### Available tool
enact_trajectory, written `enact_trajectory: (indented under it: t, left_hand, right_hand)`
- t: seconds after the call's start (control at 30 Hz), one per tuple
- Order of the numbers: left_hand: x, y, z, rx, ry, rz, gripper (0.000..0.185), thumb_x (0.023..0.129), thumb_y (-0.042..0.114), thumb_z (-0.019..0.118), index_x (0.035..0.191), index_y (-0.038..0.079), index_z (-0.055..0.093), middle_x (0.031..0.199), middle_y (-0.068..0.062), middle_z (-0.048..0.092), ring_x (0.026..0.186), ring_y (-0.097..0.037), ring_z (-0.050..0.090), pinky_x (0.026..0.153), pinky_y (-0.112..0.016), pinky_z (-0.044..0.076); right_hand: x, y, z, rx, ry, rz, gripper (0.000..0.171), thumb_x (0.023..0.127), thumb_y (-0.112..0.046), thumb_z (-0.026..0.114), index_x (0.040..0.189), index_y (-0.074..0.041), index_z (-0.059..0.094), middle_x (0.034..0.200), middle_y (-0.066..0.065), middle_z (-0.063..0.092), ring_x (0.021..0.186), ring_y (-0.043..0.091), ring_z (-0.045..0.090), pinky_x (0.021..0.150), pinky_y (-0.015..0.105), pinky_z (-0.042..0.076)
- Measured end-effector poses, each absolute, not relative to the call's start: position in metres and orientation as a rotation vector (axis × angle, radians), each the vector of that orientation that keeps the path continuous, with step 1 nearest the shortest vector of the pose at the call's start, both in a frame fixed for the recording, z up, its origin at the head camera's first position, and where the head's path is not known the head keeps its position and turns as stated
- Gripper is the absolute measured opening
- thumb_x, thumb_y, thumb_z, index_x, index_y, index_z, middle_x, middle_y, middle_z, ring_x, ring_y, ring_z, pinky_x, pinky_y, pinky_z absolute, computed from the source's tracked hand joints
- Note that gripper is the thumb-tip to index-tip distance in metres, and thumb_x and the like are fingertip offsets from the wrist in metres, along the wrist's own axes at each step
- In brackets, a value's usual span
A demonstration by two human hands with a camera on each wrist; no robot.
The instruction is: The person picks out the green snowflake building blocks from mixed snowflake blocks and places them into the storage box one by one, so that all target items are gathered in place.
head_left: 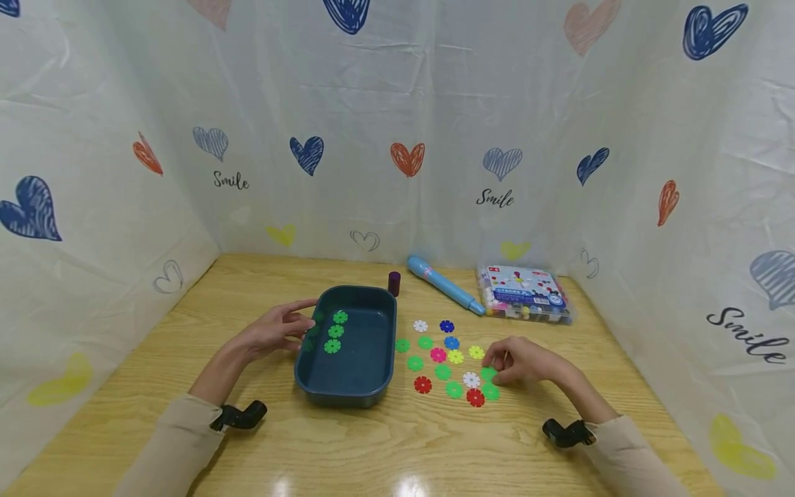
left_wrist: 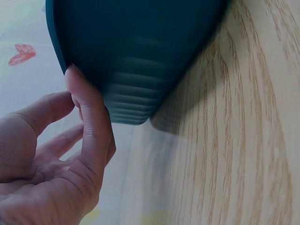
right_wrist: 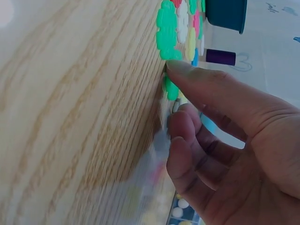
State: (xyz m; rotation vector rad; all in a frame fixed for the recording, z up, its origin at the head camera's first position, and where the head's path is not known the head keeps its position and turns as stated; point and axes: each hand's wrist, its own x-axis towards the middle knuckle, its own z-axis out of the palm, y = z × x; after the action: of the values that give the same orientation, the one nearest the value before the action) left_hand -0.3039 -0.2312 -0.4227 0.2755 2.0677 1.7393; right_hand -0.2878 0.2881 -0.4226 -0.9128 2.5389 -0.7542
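My left hand pinches the left rim of the dark blue plastic tray, thumb against the outer wall in the left wrist view. Inside the tray, several green snowflake discs lie in a row. On the right, my right hand is low over the table, its thumb and index finger loosely bent around a flat green snowflake disc. A gap shows by the index fingertip. Beside it, the thumb tip meets another green disc. Nearby lie a red disc and a white disc.
Several more discs, such as a pink disc and a dark blue disc, lie right of the tray. Behind stand a purple cylinder, a light blue pen-shaped tube and a clear box of beads. A heart-patterned curtain encloses the table.
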Motion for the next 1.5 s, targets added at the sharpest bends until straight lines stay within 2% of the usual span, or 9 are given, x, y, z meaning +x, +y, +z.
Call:
enact_trajectory:
  t: [0.2, 0.43, 0.73, 0.93, 1.07, 1.3, 1.5]
  left_hand:
    - [-0.303, -0.231, -0.423, 0.284, 2.065, 1.736, 0.068, 0.100, 0.021, 0.058, 0.157, 0.013, 0.021, 0.119, -0.019, 0.060, 0.086, -0.015, 0.063, 0.070, -0.027, 0.059]
    - [-0.303, -0.232, -0.423, 0.288, 2.065, 1.741, 0.069, 0.100, 0.022, 0.058, 0.157, 0.013, 0.021, 0.119, -0.018, 0.060, 0.086, -0.016, 0.063, 0.070, -0.027, 0.059]
    - [-0.304, -0.232, -0.423, 0.287, 2.072, 1.733, 0.069, 0.099, 0.023, 0.059, 0.157, 0.014, 0.021, 0.119, -0.019, 0.059, 0.086, -0.016, 0.062, 0.070, -0.027, 0.059]
    - [-0.303, -0.232, -0.422, 0.289, 2.061, 1.742, 0.068, 0.100, 0.021, 0.058, 0.157, 0.013, 0.021, 0.120, -0.021, 0.058, 0.087, -0.017, 0.062, 0.071, -0.028, 0.059]
    - [-0.302, -0.231, -0.421, 0.287, 2.059, 1.746, 0.067, 0.100, 0.020, 0.057, 0.157, 0.013, 0.022, 0.122, -0.023, 0.057, 0.088, -0.018, 0.062, 0.071, -0.028, 0.059]
    - [-0.303, -0.231, -0.421, 0.283, 2.068, 1.740, 0.067, 0.100, 0.021, 0.057, 0.157, 0.014, 0.022, 0.126, -0.026, 0.055, 0.090, -0.020, 0.063, 0.072, -0.029, 0.060]
    - [-0.303, -0.231, -0.422, 0.293, 2.065, 1.740, 0.066, 0.101, 0.020, 0.056, 0.157, 0.013, 0.022, 0.126, -0.026, 0.055, 0.090, -0.020, 0.063, 0.073, -0.030, 0.060]
  right_hand:
    - [-0.288, 0.287, -0.423, -0.845, 2.560, -0.758, 0.022, 0.081, -0.016, 0.080, 0.098, -0.009, 0.067, 0.082, 0.004, 0.059, 0.070, 0.006, 0.049, 0.061, 0.019, 0.044]
    - [-0.288, 0.287, -0.423, -0.848, 2.570, -0.753, 0.026, 0.081, -0.017, 0.080, 0.098, -0.008, 0.063, 0.086, 0.004, 0.060, 0.073, 0.008, 0.052, 0.064, 0.019, 0.047]
    - [-0.291, 0.289, -0.420, -0.889, 2.587, -0.773, 0.009, 0.091, -0.011, 0.069, 0.098, -0.009, 0.064, 0.086, -0.001, 0.061, 0.075, 0.005, 0.053, 0.066, 0.021, 0.048]
    - [-0.293, 0.287, -0.415, -0.906, 2.562, -0.803, 0.010, 0.094, -0.008, 0.063, 0.102, -0.006, 0.068, 0.086, 0.002, 0.065, 0.070, 0.005, 0.054, 0.061, 0.021, 0.049]
    - [-0.294, 0.284, -0.409, -0.897, 2.545, -0.815, 0.014, 0.096, -0.009, 0.061, 0.105, -0.004, 0.070, 0.088, 0.006, 0.069, 0.067, 0.009, 0.057, 0.057, 0.022, 0.050]
    - [-0.297, 0.275, -0.395, -0.842, 2.508, -0.911, 0.018, 0.098, -0.009, 0.058, 0.106, 0.003, 0.068, 0.095, 0.016, 0.070, 0.078, 0.029, 0.070, 0.068, 0.036, 0.060]
    - [-0.304, 0.259, -0.383, -0.901, 2.528, -0.920, 0.018, 0.097, -0.008, 0.059, 0.105, 0.004, 0.069, 0.093, 0.017, 0.072, 0.078, 0.034, 0.071, 0.068, 0.038, 0.061]
